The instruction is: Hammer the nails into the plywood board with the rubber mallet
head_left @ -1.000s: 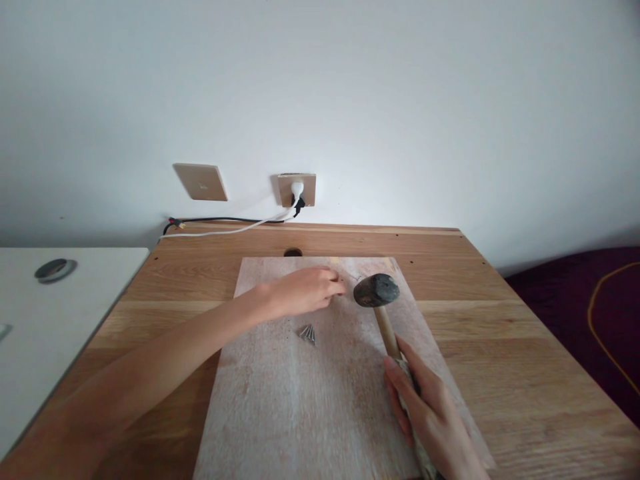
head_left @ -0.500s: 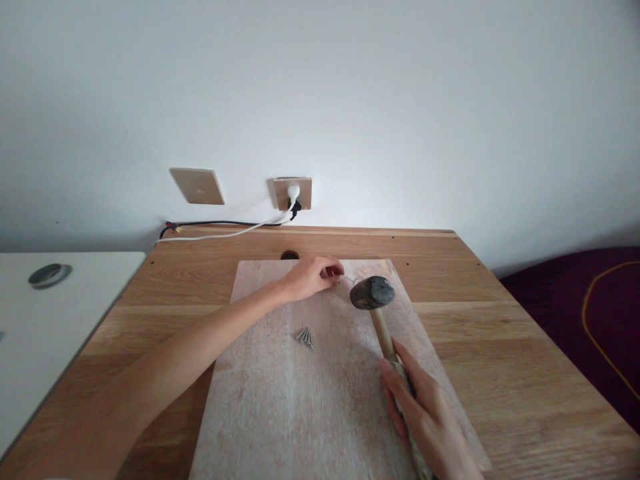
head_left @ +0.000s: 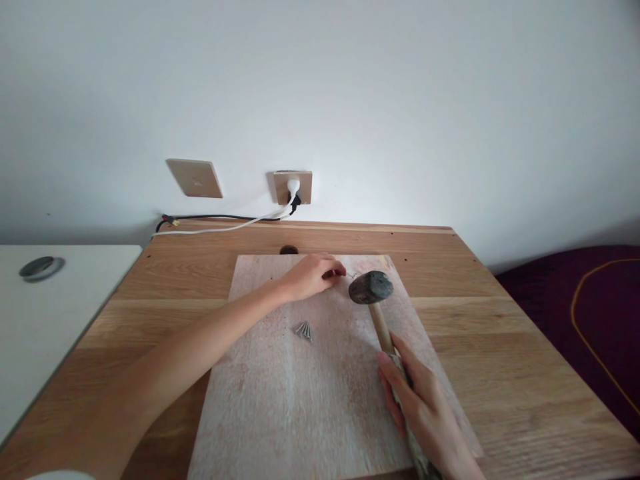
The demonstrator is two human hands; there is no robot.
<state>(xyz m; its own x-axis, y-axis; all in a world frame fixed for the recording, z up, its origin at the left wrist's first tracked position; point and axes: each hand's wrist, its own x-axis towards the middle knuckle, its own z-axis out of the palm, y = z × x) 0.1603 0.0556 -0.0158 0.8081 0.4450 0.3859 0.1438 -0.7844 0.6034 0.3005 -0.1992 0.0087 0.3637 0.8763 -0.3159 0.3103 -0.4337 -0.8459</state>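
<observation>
My right hand (head_left: 420,407) grips the wooden handle of a hammer (head_left: 371,287), whose dark head hovers just over the far right part of a pale wooden board (head_left: 300,400). My left hand (head_left: 313,275) reaches to the board's far edge, fingers pinched together just left of the hammer head; whatever they pinch is too small to make out. A small nail (head_left: 353,275) lies on the board between my fingertips and the hammer head. Several loose nails (head_left: 304,329) lie in a little pile on the board below my left hand.
The board lies on a wooden desk (head_left: 500,347) against a white wall. A wall socket (head_left: 293,187) with a white plug and cables sits behind. A white table (head_left: 50,307) adjoins on the left. A dark purple surface (head_left: 575,300) lies to the right.
My left hand slid a little farther toward the board's far edge. The hammer and my right hand shifted slightly left with the view.
</observation>
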